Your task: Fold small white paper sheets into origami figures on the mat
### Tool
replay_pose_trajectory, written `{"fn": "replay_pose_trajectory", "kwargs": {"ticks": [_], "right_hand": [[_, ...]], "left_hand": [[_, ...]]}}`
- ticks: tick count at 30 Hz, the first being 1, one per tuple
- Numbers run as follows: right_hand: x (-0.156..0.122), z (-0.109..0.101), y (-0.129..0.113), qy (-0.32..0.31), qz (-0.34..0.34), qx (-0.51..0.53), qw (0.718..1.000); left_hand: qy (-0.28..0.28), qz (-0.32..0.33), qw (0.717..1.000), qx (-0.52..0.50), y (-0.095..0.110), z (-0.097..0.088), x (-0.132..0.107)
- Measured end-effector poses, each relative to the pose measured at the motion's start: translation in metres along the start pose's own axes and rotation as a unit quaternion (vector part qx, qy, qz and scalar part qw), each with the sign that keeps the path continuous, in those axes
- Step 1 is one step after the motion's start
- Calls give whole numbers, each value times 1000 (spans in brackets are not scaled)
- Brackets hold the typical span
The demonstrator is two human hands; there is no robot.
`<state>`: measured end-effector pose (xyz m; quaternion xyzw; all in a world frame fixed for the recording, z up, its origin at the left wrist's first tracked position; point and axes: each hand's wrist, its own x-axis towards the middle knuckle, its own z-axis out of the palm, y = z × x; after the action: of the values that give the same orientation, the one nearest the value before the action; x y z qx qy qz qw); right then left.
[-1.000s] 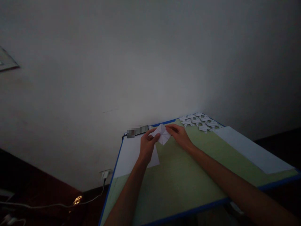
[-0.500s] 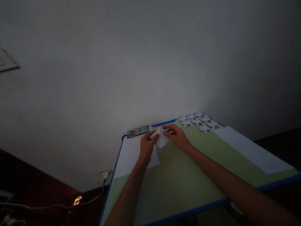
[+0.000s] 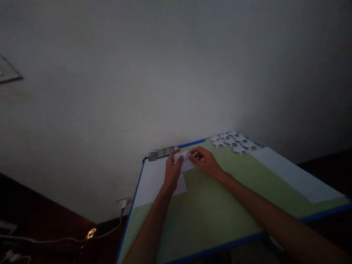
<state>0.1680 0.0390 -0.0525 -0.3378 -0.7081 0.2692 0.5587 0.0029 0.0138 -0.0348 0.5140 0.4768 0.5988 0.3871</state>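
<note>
A small white folded paper piece (image 3: 185, 162) lies near the far edge of a green table (image 3: 220, 209) with a blue rim. My left hand (image 3: 172, 169) pinches its left side, thumb and fingers closed on it. My right hand (image 3: 206, 161) presses and grips its right side with curled fingers. Both forearms reach in from the bottom of the picture. The paper is folded down to a compact, roughly rectangular shape between the hands.
A white sheet (image 3: 154, 179) lies under my left hand, another long white sheet (image 3: 294, 176) at the right. Several folded white paper figures (image 3: 233, 142) are heaped at the far right corner. A phone (image 3: 161, 153) rests by the wall. A socket and cable (image 3: 122, 205) are lower left.
The paper, spread as a diamond between the hands a second ago, has been folded smaller and flatter. Both hands have drawn closer together over it.
</note>
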Motion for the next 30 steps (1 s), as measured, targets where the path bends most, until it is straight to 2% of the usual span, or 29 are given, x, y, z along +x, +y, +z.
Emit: {"fn": "replay_pose_trajectory", "kwargs": {"ticks": [2, 6, 16, 20, 23, 30], "right_hand": [[0, 0, -1, 5, 5, -8, 1000], [0, -1, -1, 12, 1, -9, 1000], [2, -5, -1, -16, -62, -43, 997], [2, -7, -4, -27, -47, -38, 998], [2, -8, -5, -38, -31, -19, 999], [3, -12, -6, -55, -49, 13, 997]], "left_hand": [[-4, -16, 1000, -12, -1, 2, -1], [-60, -19, 998, -19, -2, 3, -3], [-49, -40, 998, 12, 4, 2, -5], [-60, -58, 996, 15, 3, 1, -4], [-72, -81, 994, -7, 1, 1, -2], [-94, -137, 982, -90, 2, 1, -1]]}}
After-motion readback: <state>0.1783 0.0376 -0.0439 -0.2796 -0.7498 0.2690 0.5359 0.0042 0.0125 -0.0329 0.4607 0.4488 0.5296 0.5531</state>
